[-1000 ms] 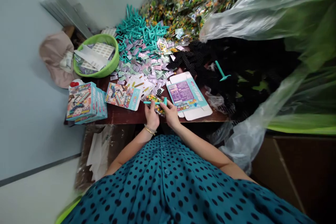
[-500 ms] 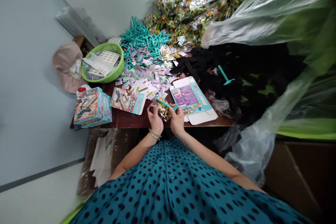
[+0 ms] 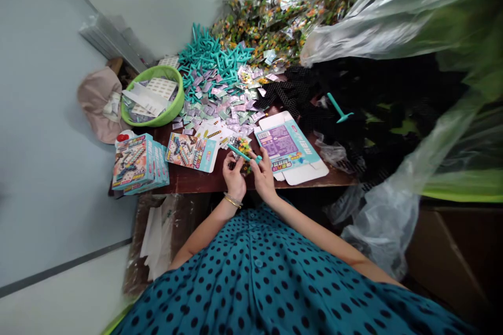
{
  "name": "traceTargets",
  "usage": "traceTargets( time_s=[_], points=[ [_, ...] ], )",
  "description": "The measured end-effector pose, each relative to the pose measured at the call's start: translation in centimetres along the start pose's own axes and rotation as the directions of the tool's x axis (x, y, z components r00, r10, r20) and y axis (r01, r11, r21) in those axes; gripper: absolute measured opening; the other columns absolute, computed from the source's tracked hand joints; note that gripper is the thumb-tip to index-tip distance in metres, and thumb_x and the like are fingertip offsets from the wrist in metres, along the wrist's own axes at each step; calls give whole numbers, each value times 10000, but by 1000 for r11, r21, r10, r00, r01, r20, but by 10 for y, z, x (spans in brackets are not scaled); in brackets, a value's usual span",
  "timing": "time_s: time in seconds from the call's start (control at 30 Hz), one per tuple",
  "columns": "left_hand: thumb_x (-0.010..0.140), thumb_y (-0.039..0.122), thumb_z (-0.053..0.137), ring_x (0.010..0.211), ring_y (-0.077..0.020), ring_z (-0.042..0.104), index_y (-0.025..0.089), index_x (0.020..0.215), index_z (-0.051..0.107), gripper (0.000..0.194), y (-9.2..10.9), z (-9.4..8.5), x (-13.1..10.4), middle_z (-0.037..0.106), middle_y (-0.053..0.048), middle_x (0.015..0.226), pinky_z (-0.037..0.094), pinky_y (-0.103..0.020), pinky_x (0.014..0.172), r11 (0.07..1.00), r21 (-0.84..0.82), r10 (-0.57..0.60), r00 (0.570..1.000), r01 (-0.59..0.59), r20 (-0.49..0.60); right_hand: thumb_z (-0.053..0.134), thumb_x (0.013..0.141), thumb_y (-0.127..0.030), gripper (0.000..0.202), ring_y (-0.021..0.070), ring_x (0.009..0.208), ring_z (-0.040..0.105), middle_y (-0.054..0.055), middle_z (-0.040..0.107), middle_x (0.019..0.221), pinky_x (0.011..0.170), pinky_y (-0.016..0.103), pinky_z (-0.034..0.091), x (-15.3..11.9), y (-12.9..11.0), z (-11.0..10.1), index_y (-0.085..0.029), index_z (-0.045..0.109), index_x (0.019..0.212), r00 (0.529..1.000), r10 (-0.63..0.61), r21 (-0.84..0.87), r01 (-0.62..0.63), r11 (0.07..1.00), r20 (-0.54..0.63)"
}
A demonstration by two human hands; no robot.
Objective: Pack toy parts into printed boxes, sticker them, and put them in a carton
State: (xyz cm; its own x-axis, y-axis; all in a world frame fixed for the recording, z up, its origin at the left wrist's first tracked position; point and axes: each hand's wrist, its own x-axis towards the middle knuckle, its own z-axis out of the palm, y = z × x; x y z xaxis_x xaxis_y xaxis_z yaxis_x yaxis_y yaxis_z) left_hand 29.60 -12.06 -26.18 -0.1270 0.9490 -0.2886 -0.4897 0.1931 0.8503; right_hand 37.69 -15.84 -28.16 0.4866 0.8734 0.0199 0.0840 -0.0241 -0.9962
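Observation:
Over the table's front edge, my two hands are close together around a small clear bag of coloured bricks (image 3: 242,143). My left hand (image 3: 234,179) is closed on the bag's near side. A turquoise plastic stick (image 3: 239,152) lies slantwise across the bag, and the fingers of my right hand (image 3: 264,178) are closed at its right end. Something dark shows between the hands, partly covered by fingers. Just to the right lies a flattened, unfolded carton (image 3: 301,149). Left of my hands is a printed box (image 3: 188,151) with its flap out.
Stacked printed boxes (image 3: 133,162) stand at the left edge beside a green basket (image 3: 181,95) of sheets. Behind are turquoise sticks (image 3: 208,55), small sachets (image 3: 220,107) and bagged bricks (image 3: 267,15). Black studded pieces (image 3: 293,89) and clear plastic sheeting (image 3: 377,241) are at right.
The bag of bricks has tipped up and away from me between my hands. The turquoise stick has shifted slightly left, and my right fingers have changed position on it.

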Motion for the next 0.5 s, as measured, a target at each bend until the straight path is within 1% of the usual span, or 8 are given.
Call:
traceTargets(
  time_s=[0.07, 0.17, 0.23, 0.3, 0.33, 0.4, 0.47, 0.5],
  points=[
    [672, 272, 859, 989, -156, 677, 219, 788, 420, 457, 1, 0, 0, 676, 5, 1044, 512, -240, 810, 999, -18, -39, 999, 39, -4, 569, 943, -570, 448, 262, 1573, 254, 29, 414, 1623, 1308, 479, 154, 0, -1, -4, -323, 738, 1276, 1000, -2, -4, 2, 1000, -1],
    [684, 261, 846, 790, -137, 659, 224, 781, 411, 447, -1, 1, -1, 625, 43, 812, 509, -242, 731, 994, -33, -103, 994, 102, -22, 570, 939, -564, 509, 253, 1578, 255, 38, 435, 1619, 1306, 485, 167, 0, 2, -2, -318, 675, 1372, 997, 60, 73, -57, 996, -47],
    [716, 247, 819, 755, -135, 647, 221, 802, 455, 375, -6, 4, -5, 615, 46, 776, 514, -249, 738, 991, -7, -133, 991, 133, -32, 529, 956, -556, 568, 234, 1565, 295, 36, 468, 1602, 1296, 491, 208, 1, 3, 2, -317, 584, 1468, 992, 103, 155, -91, 984, -72],
    [744, 233, 800, 847, -153, 668, 219, 877, 532, 300, -8, 5, -10, 658, 21, 859, 531, -273, 820, 993, 57, -105, 994, 106, -28, 505, 963, -554, 618, 226, 1534, 360, 34, 488, 1591, 1275, 484, 280, 5, 4, 6, -308, 508, 1529, 991, 119, 227, -103, 968, -59],
    [753, 230, 802, 933, -171, 678, 223, 950, 571, 304, -6, 5, -13, 681, -1, 946, 534, -295, 887, 993, 106, -58, 998, 58, -5, 510, 959, -557, 640, 226, 1515, 392, 35, 487, 1592, 1260, 473, 318, 8, 5, 7, -303, 484, 1546, 991, 126, 259, -110, 959, -46],
    [750, 226, 828, 1172, -226, 645, 245, 1157, 603, 465, 2, -3, -15, 675, -61, 1195, 497, -353, 1045, 963, 246, 88, 992, -108, 91, 564, 930, -568, 697, 235, 1492, 431, 43, 475, 1602, 1239, 455, 362, 19, 8, 4, -295, 459, 1562, 989, 148, 301, -136, 944, -20],
    [709, 219, 874, 1443, -314, 465, 257, 1336, 577, 695, 17, -19, -9, 550, -130, 1463, 388, -438, 1190, 840, 454, 211, 949, -298, 233, 632, 884, -585, 774, 255, 1491, 433, 59, 459, 1613, 1232, 467, 368, 34, 13, -4, -281, 441, 1570, 985, 175, 312, -164, 936, -6],
    [685, 212, 891, 1539, -355, 323, 252, 1393, 562, 781, 26, -31, -3, 457, -152, 1565, 313, -489, 1240, 732, 569, 238, 924, -374, 300, 653, 865, -593, 811, 267, 1496, 425, 70, 450, 1618, 1230, 484, 364, 41, 16, -9, -270, 430, 1575, 985, 171, 307, -162, 938, -1]
  ],
)
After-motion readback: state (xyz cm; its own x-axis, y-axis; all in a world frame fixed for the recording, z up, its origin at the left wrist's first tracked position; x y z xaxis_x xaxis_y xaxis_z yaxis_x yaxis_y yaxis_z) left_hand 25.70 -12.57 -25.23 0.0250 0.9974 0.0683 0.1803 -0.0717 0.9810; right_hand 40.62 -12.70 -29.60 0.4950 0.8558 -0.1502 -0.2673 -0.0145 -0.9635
